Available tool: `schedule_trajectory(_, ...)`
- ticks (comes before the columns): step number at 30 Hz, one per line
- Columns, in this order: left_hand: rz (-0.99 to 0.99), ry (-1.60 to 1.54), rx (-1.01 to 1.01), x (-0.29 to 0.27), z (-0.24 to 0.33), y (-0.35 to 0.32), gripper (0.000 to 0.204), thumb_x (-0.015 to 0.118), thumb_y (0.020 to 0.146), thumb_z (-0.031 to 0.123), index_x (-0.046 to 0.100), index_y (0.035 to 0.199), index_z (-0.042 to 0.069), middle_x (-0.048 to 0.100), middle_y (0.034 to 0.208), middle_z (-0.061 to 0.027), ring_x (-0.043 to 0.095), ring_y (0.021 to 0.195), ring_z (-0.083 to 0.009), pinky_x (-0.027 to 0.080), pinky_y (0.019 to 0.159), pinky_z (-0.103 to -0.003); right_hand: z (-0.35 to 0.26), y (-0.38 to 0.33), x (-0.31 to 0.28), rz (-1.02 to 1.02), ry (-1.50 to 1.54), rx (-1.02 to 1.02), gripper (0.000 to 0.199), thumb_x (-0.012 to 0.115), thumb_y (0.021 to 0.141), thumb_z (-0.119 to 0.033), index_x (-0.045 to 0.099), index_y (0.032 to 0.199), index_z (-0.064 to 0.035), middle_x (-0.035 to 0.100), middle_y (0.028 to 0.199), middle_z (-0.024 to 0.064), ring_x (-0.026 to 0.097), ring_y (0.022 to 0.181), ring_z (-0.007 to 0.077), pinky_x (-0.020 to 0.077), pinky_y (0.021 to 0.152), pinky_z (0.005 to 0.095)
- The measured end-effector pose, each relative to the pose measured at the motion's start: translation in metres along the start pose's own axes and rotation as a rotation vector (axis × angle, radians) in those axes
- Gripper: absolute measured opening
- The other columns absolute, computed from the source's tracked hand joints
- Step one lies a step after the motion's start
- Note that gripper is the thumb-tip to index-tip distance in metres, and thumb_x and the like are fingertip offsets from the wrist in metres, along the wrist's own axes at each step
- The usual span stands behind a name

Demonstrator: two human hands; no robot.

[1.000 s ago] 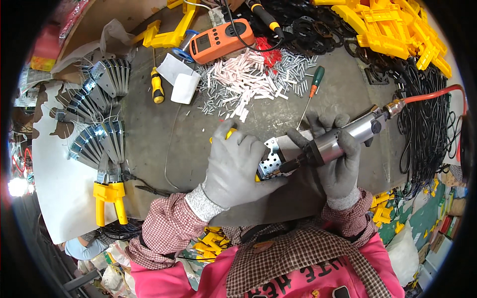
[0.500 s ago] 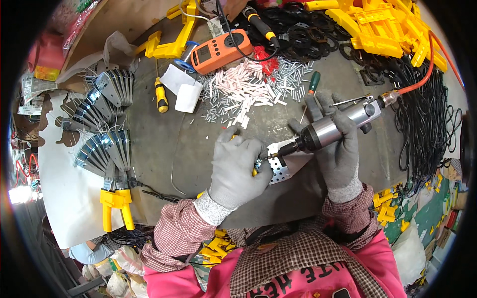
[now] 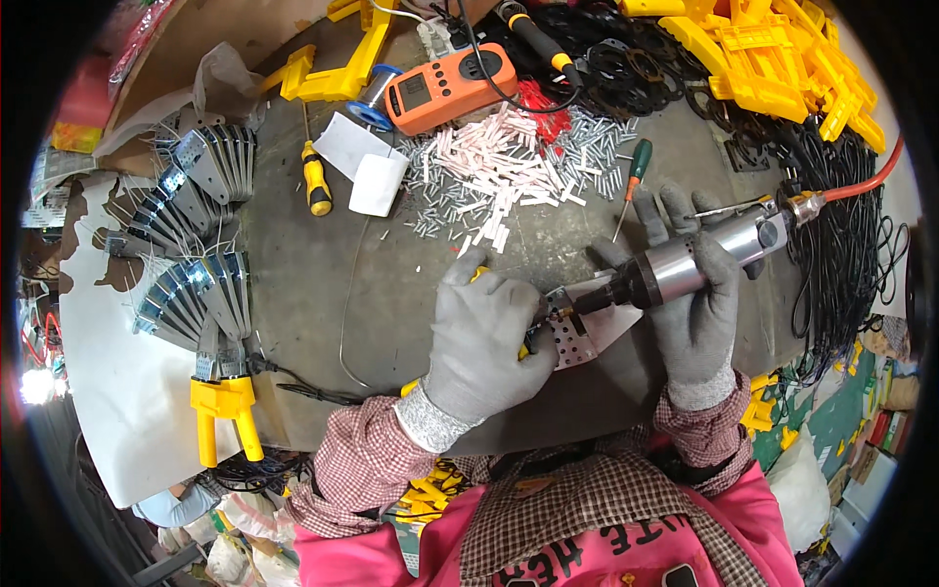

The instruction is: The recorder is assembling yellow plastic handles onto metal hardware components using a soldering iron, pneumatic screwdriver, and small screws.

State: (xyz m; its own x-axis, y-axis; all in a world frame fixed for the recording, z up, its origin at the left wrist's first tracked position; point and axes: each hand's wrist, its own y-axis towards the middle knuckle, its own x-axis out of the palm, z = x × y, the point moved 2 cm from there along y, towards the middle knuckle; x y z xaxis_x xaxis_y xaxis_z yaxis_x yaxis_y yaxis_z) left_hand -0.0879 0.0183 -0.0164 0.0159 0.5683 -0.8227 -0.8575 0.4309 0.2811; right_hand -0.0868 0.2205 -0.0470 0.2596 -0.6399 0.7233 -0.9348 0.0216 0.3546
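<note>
Head view: dark lettering (image 3: 577, 553) across pink shirt (image 3: 430, 548). Right hand (image 3: 694, 303), gloved, thumb hooked round silver driver (image 3: 709, 262); its tip meets perforated plate (image 3: 577, 344), between hands. Left hand (image 3: 489, 344) curled, apparently round yellow part (image 3: 479, 274), mostly hidden.

Both forearms (image 3: 364, 452), in checked sleeves, extend over the near edge of the bench (image 3: 303, 274), wrists in pale knit cuffs (image 3: 432, 421). The grey-gloved left hand (image 3: 489, 338) is back-up, fingers curled, thumb pointing right. Closer to the bench's right edge, the grey-gloved right hand (image 3: 691, 318) lies palm up, fingers spread toward the far edge, thumb bent in a grip.
</note>
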Motion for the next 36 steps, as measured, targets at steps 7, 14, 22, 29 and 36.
schedule_trajectory(7,-0.024,0.008,0.016,-0.003,0.002,0.0,0.022,0.068,0.063,0.005,0.061,0.084,0.005,0.061,0.084,-0.0093,0.054,0.096,-0.0334,0.039,0.103,-0.052,0.001,0.003,-0.005,0.091,0.13,0.102,0.057,0.057,0.096,-0.017,0.032,0.148,-0.0178,0.04,0.151,0.0125,0.031,0.144,0.0364,0.0266,0.108,0.0769)
schedule_trajectory(14,-0.118,-0.037,0.037,-0.001,-0.006,-0.003,0.026,0.071,0.063,0.007,0.061,0.087,0.006,0.06,0.092,-0.012,0.051,0.104,-0.0392,0.04,0.1,-0.053,-0.018,-0.01,-0.001,0.103,-0.493,0.181,0.048,0.058,0.098,-0.018,0.041,0.14,-0.0042,0.039,0.151,0.0175,0.037,0.141,0.0383,0.0326,0.113,0.0621)
schedule_trajectory(22,0.061,-0.027,0.106,0.0,0.002,0.0,0.048,0.08,0.059,0.019,0.062,0.101,0.004,0.053,0.099,-0.015,0.051,0.104,-0.0404,0.044,0.09,-0.052,-0.002,0.01,0.005,0.414,0.312,0.369,0.028,0.059,0.096,-0.017,0.055,0.123,-0.0094,0.06,0.124,0.0126,0.052,0.126,0.0317,0.0335,0.114,0.0623)
schedule_trajectory(29,0.033,-0.007,0.197,-0.004,0.002,-0.001,0.067,0.086,0.058,0.026,0.059,0.114,0.003,0.054,0.109,-0.0158,0.053,0.107,-0.0397,0.044,0.092,-0.054,0.006,0.014,0.017,0.35,0.13,0.413,0.057,0.053,0.097,-0.027,0.039,0.143,0.003,0.047,0.145,0.0185,0.045,0.135,0.0276,0.035,0.114,0.0445)
schedule_trajectory(36,-0.023,0.482,-0.15,-0.021,-0.009,-0.124,0.074,0.085,0.068,0.031,0.052,0.13,0.005,0.06,0.127,-0.0185,0.061,0.114,-0.0353,0.049,0.094,-0.045,-0.014,0.015,0.011,0.228,0.36,0.241,0.059,0.06,0.092,-0.021,0.038,0.146,-0.0091,0.039,0.154,0.0149,0.031,0.147,0.0319,0.0215,0.116,0.0622)
